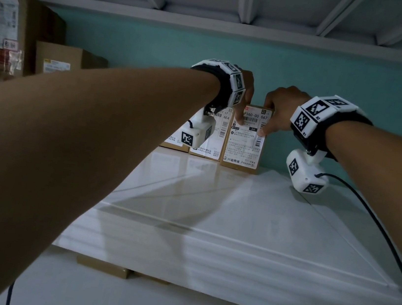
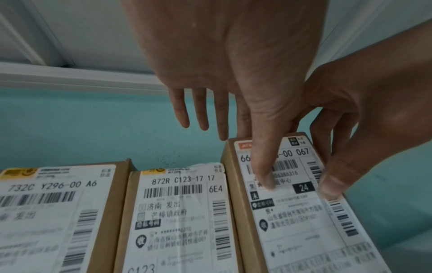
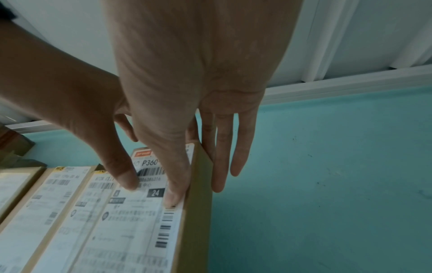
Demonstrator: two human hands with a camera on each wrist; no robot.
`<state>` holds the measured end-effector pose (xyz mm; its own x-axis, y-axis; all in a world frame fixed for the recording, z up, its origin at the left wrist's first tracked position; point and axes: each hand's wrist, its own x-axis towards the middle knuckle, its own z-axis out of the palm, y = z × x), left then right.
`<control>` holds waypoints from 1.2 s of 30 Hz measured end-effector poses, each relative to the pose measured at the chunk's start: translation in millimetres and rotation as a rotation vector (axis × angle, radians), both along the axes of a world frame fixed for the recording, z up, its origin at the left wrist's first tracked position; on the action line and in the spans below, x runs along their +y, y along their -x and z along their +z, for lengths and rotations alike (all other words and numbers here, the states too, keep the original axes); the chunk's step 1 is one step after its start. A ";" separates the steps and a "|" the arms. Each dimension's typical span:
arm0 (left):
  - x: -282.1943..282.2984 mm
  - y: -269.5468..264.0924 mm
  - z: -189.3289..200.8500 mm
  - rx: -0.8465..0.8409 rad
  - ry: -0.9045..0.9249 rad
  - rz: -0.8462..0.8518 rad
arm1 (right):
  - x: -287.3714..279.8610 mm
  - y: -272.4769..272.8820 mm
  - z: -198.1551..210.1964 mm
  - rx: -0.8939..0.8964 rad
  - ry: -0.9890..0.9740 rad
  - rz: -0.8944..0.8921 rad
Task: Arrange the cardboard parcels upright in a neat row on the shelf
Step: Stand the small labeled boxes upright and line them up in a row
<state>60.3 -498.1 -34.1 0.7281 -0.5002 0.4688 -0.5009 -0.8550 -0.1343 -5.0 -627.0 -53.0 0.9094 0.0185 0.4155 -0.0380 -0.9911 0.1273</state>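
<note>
Forearms bare. Left wristband (image 1: 232,84), behind the left hand (image 1: 246,91): blk strap w/ a ring of wht square plates, each printed w/ a blk-and-wht fiducial tag. Right wristband (image 1: 321,112), behind the right hand (image 1: 282,107): same build. Under the wrists hang the left cam module (image 1: 197,135) & right cam module (image 1: 305,176), wht, boxy, tagged too. Thin blk cable (image 1: 377,229) leaves the right one.

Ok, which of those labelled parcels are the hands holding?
The rightmost parcel, label ending 00 067: left hand and right hand both hold it, thumbs on its label.
</note>
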 end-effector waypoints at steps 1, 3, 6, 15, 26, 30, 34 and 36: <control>-0.2 -2.3 0.6 -0.002 -0.003 0.001 | -0.1 -1.0 -0.4 -0.002 -0.002 0.000; -1.4 -6.8 1.2 -0.007 -0.011 -0.002 | 0.1 -3.2 -1.0 -0.002 -0.002 -0.004; -4.0 -11.4 2.7 -0.014 -0.023 -0.002 | -0.2 -6.7 -1.1 -0.009 0.004 -0.007; -5.0 -22.3 -0.6 -0.012 -0.001 0.008 | -1.7 -16.6 1.8 0.022 0.007 -0.001; -9.0 -36.5 -3.0 0.008 0.019 0.010 | -12.1 -38.5 1.4 0.001 0.012 0.004; -11.8 -41.0 -0.4 0.038 0.012 0.007 | -14.3 -45.4 0.3 -0.016 0.027 -0.008; -11.9 -44.5 0.2 0.036 -0.012 -0.001 | -12.2 -48.5 1.1 -0.011 0.019 -0.021; -11.3 -45.4 -0.1 0.048 -0.034 -0.004 | -12.6 -49.0 -0.4 -0.016 0.014 -0.016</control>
<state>105.7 -509.4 -34.2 0.7474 -0.5181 0.4160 -0.5107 -0.8484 -0.1392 44.0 -639.6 -53.3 0.9029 0.0098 0.4297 -0.0562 -0.9885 0.1407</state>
